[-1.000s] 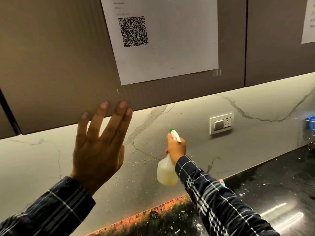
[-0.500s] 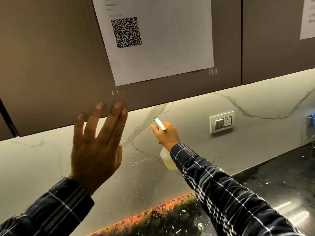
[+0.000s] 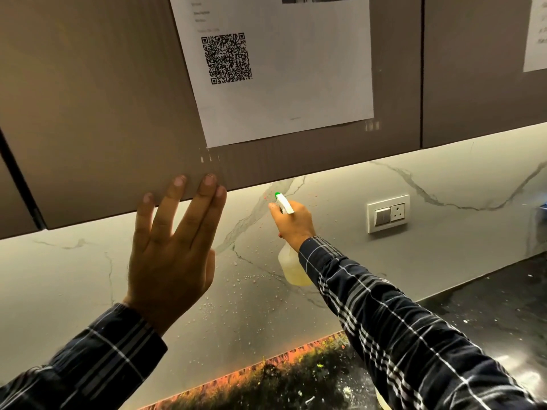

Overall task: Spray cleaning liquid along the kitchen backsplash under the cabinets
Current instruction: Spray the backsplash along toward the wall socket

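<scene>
My right hand (image 3: 293, 224) grips a translucent spray bottle (image 3: 291, 266) with a white head and green nozzle tip, held close to the grey marble backsplash (image 3: 340, 261) just under the brown cabinets (image 3: 97, 113). The nozzle points up and left at the wall. Small droplets speckle the backsplash below and left of the bottle. My left hand (image 3: 171, 247) is raised flat, fingers slightly apart, its fingertips overlapping the cabinet's lower edge; it holds nothing.
A white switch and socket plate (image 3: 388, 213) sits on the wall right of the bottle. A QR-code sheet (image 3: 275, 66) is taped on the cabinet door. The dark speckled countertop (image 3: 479, 303) runs along the bottom right. Something blue (image 3: 543, 207) shows at the far right edge.
My right hand has lifted the bottle higher and leftward, from mid-wall up to just below the cabinet edge. My left hand has stayed raised in about the same place.
</scene>
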Available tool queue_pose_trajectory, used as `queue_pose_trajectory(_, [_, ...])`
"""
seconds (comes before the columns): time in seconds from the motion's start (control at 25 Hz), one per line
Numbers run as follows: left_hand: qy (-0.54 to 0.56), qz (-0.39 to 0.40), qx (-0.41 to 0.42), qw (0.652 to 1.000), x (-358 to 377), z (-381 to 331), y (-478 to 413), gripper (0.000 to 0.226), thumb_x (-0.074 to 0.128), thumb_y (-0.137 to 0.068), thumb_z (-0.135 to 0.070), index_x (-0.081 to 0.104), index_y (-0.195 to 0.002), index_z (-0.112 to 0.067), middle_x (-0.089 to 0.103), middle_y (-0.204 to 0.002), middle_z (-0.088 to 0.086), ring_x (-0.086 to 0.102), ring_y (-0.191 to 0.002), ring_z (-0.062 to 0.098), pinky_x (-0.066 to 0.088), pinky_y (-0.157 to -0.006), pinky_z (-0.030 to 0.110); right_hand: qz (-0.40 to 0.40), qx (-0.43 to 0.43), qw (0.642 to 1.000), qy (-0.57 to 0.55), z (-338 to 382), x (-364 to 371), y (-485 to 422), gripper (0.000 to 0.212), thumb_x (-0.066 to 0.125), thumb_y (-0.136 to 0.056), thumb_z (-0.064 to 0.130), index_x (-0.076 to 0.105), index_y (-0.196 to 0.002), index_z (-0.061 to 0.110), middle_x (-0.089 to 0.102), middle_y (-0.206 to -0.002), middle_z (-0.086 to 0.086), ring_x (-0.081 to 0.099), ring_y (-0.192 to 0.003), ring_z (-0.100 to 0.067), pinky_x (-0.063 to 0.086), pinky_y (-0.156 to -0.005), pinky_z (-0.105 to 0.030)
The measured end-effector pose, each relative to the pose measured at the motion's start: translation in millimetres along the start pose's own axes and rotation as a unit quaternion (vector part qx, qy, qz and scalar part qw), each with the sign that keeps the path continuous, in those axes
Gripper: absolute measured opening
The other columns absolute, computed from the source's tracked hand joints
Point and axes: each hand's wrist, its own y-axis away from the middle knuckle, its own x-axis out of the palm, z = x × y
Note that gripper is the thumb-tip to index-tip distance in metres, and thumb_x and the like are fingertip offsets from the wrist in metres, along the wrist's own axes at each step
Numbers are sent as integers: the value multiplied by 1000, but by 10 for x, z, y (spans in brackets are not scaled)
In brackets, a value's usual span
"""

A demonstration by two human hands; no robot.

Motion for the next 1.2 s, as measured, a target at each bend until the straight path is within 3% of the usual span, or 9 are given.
queue_pose_trajectory(0.24, [6, 19, 2, 1000, -63, -1, -12, 75, 46, -94, -18, 18, -163, -9, 29, -167, 15, 26, -150, 42, 10, -127, 57, 3, -21, 1000, 4, 154, -21, 14, 40, 53, -94, 47, 65, -79, 11, 69, -75, -12, 67, -65, -35, 61, -62, -47])
queue_pose_trajectory(0.4, [15, 33, -13, 999, -110, -29, -30, 78, 50, -91, -19, 22, -163, -7, 27, -168, 15, 25, -151, 43, 9, -127, 58, 46, -7, 999, -12, 154, -56, -12, 35, 58, -93, 42, 61, -74, 13, 62, -62, -5, 65, -52, -27, 62, -57, -41])
queue_pose_trajectory(0.56, [77, 60, 17, 995, -70, -194, 108, 85, 47, -89, -23, 12, -165, -10, 7, -173, 9, 9, -159, 35, 1, -130, 53, 51, -4, 998, -45, 203, -80, 60, 35, 58, -96, 44, 62, -82, 13, 62, -67, -4, 64, -54, -24, 60, -53, -34])
queue_pose_trajectory(0.68, [126, 136, 57, 981, 66, -370, 278, 80, 55, -86, -21, 27, -161, -9, 25, -170, 12, 25, -156, 32, 18, -128, 52, 33, 25, 998, -56, 220, -119, 63, 33, 54, -97, 41, 64, -88, 11, 67, -77, -10, 66, -61, -27, 63, -59, -41])
queue_pose_trajectory(0.76, [213, 232, -48, 948, 137, -542, 281, 75, 68, -86, -19, 41, -156, -10, 44, -160, 10, 46, -145, 31, 33, -121, 44, 51, 42, 994, -90, 256, -134, 135, 32, 56, -95, 40, 64, -84, 11, 65, -74, -10, 62, -52, -22, 59, -53, -35])
queue_pose_trajectory(0.84, [317, 317, -173, 877, 247, -714, 213, 67, 64, -96, -24, 39, -157, -13, 45, -160, 5, 47, -145, 24, 36, -118, 33, 80, 35, 990, -114, 298, -137, 234, 34, 56, -96, 42, 64, -84, 12, 63, -72, -8, 59, -50, -20, 55, -53, -34])
queue_pose_trajectory(0.96, [346, 381, -217, 829, 388, -841, 62, 65, 57, -102, -32, 34, -160, -13, 42, -163, 4, 43, -147, 20, 35, -120, 33, 91, 74, 980, -163, 329, -210, 286, 42, 52, -97, 48, 65, -95, 9, 62, -76, -6, 60, -58, -19, 55, -57, -33])
queue_pose_trajectory(1.12, [328, 360, -214, 847, 296, -821, -36, 62, 61, -99, -25, 41, -156, -10, 48, -158, 7, 50, -142, 26, 45, -115, 38, 82, 77, 987, -114, 283, -307, 231, 45, 52, -95, 50, 68, -97, 8, 66, -73, -5, 63, -57, -21, 57, -57, -34])
queue_pose_trajectory(1.2, [288, 275, -172, 901, 137, -759, -92, 60, 73, -91, -16, 53, -147, -7, 59, -148, 11, 62, -129, 32, 56, -100, 44, 45, 51, 995, -74, 247, -340, 219, 40, 51, -94, 48, 69, -88, 11, 70, -73, -8, 68, -59, -25, 61, -61, -38])
